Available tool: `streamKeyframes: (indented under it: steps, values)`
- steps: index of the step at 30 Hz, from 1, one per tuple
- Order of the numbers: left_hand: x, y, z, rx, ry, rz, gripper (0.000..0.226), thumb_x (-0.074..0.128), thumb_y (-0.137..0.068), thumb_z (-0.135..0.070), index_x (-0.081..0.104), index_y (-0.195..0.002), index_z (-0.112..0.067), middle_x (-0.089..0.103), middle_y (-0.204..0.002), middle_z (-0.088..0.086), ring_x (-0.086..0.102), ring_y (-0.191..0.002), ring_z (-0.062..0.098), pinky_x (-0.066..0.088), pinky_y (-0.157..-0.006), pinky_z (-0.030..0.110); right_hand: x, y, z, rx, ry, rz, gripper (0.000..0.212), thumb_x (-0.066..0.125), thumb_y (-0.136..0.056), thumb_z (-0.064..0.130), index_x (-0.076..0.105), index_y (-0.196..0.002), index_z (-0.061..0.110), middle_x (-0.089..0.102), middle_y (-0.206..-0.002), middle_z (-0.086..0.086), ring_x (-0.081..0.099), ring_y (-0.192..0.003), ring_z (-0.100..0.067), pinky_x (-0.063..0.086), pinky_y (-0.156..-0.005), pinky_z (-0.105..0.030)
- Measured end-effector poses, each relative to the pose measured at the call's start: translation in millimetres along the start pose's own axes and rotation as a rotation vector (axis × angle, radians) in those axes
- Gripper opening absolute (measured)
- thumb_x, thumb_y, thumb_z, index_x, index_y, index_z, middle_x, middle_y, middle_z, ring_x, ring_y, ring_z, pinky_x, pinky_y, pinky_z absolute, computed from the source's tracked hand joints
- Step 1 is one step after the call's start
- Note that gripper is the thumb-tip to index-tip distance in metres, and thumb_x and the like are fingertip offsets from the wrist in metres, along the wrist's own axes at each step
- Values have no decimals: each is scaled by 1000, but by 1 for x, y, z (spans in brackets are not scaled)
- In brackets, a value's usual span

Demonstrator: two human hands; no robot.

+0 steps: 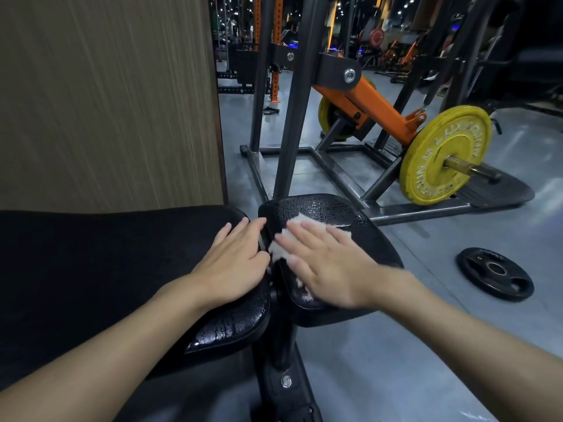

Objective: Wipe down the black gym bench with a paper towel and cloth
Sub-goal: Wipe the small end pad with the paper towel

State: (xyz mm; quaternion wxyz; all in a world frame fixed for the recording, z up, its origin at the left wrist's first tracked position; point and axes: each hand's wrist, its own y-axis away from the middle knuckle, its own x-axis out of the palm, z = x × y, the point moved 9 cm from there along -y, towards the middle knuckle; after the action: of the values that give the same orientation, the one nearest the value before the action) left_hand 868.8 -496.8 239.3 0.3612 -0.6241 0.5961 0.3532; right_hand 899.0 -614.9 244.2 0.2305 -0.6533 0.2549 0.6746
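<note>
Wiping step in hand: left hand [234, 264] flat, fingers straight, resting on the bench back pad [91, 269] at its end by the gap; right hand [332, 269] flat, fingers spread, pressing the paper towel [278, 249] onto the wet bench seat pad [376, 239]; droplets show on both pads, so the next stroke, I judge, needs firm pressure toward the far rim; beyond, black weight plate [495, 274] on floor; yellow weight plate [444, 153] on bar.

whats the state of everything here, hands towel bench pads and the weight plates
left hand: open, flat on the long pad
right hand: open, pressing the paper towel onto the seat pad
paper towel: flattened under the right hand
seat pad: wet, beaded with droplets
long pad: wet sheen beside the seat pad
yellow plate: upright, loaded on the bar
black plate: flat on the floor
</note>
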Motion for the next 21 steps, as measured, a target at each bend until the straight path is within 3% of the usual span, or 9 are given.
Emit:
streamKeyframes:
  steps: [3, 7, 11, 16, 21]
  values:
    - [3, -1, -1, -12, -134, 4, 70, 29, -92, -40, 10, -155, -17, 17, -163, -1, -4, -149, 6, -4, -122, 35, -2, -65, -36, 121, -36, 28, 55, 14, -105, 44, 9, -158, 31, 2, -167, 2, -3, -153, -17, 1, -122, -49]
    - [5, 1, -6, -3, -272, -1, 75, 31, -93, -61, 18, -154, -18, 20, -162, -5, -3, -150, 10, -2, -122, 40, 5, -101, -58, 184, -38, 100, 56, 12, -104, 46, 9, -158, 33, 1, -167, 3, -3, -153, -19, 0, -122, -49]
    - [6, 2, -6, -2, -308, 11, 76, 28, -93, -65, 19, -154, -20, 19, -162, -5, -3, -150, 11, -2, -122, 42, 3, -49, -42, 99, -19, 19, 55, 12, -103, 47, 13, -156, 31, 7, -165, 5, -1, -151, -15, 5, -121, -47]
    - [8, 3, -6, 2, -327, 28, 77, 23, -93, -65, 15, -155, -19, 16, -163, -4, -5, -150, 12, -3, -121, 44, -2, 43, -28, 9, 111, -17, 78, -15, -86, 54, 11, -156, 31, 7, -164, 7, 3, -150, -15, 7, -119, -39]
    - [8, 2, -7, 5, -335, 30, 76, 22, -94, -64, 14, -155, -19, 15, -163, -4, -6, -150, 12, -3, -121, 44, -1, -1, -63, 117, 1, 27, 54, 12, -105, 48, 8, -157, 37, 0, -166, 9, -5, -152, -11, 0, -122, -42]
